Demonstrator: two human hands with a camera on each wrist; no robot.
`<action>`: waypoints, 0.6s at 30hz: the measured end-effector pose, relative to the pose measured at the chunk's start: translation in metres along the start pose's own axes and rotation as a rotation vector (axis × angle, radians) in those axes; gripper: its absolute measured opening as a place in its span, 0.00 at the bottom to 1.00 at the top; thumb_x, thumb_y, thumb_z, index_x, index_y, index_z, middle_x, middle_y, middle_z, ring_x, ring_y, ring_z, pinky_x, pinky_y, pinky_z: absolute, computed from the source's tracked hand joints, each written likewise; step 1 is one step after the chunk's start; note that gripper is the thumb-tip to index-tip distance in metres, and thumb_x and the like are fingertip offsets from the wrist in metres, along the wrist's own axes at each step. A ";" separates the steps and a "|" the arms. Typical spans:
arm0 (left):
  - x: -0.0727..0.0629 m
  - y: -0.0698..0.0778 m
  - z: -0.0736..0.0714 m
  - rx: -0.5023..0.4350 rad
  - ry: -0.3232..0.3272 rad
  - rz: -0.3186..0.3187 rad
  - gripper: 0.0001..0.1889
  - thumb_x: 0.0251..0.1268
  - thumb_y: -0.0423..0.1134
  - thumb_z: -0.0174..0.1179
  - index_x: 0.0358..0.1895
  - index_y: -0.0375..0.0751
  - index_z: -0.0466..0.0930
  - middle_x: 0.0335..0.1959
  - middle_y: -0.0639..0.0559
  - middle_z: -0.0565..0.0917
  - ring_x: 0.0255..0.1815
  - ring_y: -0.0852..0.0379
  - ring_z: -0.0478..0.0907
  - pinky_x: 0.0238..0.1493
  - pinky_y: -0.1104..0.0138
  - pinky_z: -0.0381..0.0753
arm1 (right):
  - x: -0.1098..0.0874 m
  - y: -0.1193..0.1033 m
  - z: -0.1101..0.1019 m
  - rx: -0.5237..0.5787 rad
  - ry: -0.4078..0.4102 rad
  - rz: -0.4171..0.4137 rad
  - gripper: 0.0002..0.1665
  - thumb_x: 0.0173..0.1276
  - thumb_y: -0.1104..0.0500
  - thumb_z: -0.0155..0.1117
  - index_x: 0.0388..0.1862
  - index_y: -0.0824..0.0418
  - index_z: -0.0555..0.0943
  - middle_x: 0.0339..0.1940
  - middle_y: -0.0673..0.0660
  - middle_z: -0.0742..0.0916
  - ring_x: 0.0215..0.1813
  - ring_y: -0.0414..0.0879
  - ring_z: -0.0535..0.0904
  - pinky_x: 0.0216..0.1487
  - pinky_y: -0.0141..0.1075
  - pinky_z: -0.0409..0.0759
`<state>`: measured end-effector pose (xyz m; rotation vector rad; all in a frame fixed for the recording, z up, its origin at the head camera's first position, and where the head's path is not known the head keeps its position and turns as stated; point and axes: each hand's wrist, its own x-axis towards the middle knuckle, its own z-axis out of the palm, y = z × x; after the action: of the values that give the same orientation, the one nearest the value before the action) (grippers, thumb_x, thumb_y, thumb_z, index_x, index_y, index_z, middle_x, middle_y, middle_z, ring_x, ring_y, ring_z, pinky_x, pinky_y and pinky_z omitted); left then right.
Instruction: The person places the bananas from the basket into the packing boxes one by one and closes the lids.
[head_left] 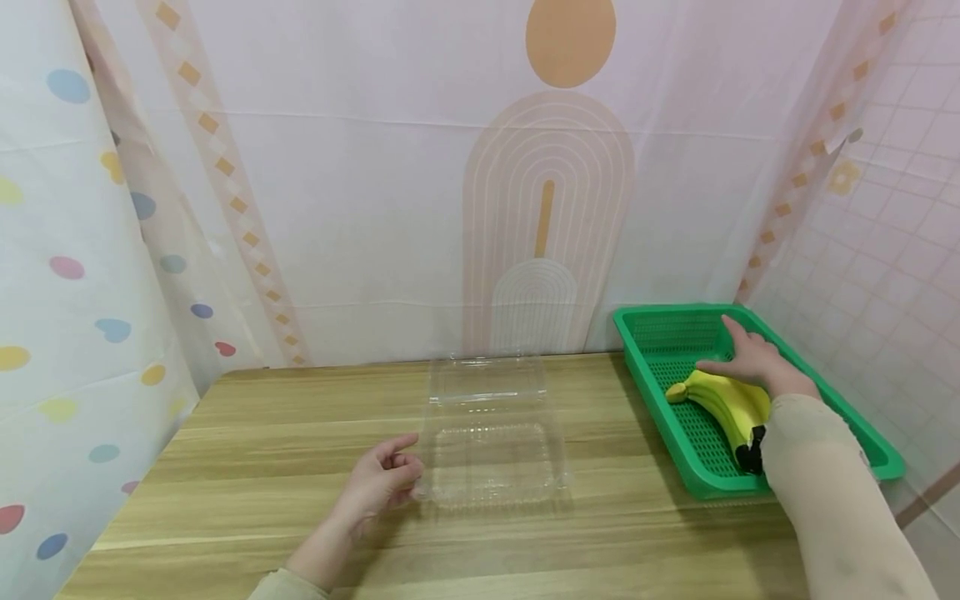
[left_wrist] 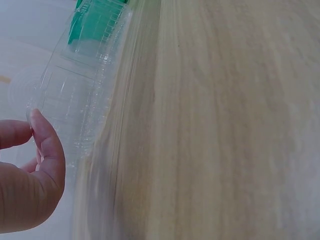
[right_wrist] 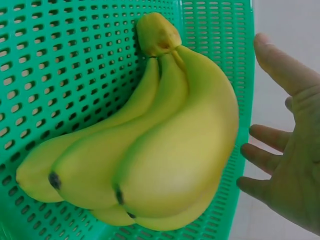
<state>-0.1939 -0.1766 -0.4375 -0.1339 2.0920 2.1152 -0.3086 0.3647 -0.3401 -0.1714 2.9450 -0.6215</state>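
Over the green basket (head_left: 660, 417) at the right, the right hand (head_left: 757, 362) spreads its fingers wide near the bananas (right_wrist: 175, 150), which lie inside. Left of it on the desk (head_left: 262, 467), the left hand (head_left: 382, 482) pinches the transparent container (head_left: 491, 467) by its left rim. Gripping the smooth, bulky bunch off-centre might let it twist loose; tugging the thin rim might skew the container.
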 end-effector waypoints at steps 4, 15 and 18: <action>-0.001 0.000 0.000 0.009 -0.004 0.003 0.29 0.67 0.25 0.59 0.71 0.28 0.63 0.39 0.47 0.74 0.32 0.57 0.72 0.34 0.68 0.80 | -0.001 0.001 0.006 0.027 -0.042 0.006 0.65 0.68 0.41 0.65 0.77 0.74 0.34 0.68 0.90 0.46 0.66 0.88 0.41 0.61 0.78 0.50; -0.002 0.001 0.000 0.006 -0.008 0.000 0.29 0.67 0.24 0.58 0.71 0.28 0.62 0.39 0.48 0.74 0.32 0.57 0.72 0.34 0.69 0.80 | -0.007 0.009 0.017 0.119 -0.098 0.026 0.66 0.66 0.42 0.67 0.77 0.72 0.35 0.70 0.88 0.44 0.69 0.84 0.39 0.63 0.77 0.47; -0.002 0.001 0.001 -0.004 -0.010 -0.003 0.29 0.67 0.24 0.58 0.71 0.28 0.62 0.39 0.48 0.75 0.32 0.57 0.73 0.34 0.69 0.80 | -0.007 0.011 0.017 0.117 -0.107 0.025 0.65 0.66 0.41 0.67 0.77 0.74 0.36 0.70 0.88 0.46 0.69 0.84 0.42 0.63 0.76 0.50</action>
<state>-0.1920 -0.1756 -0.4366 -0.1266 2.0807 2.1143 -0.2998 0.3688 -0.3596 -0.1514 2.7950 -0.7539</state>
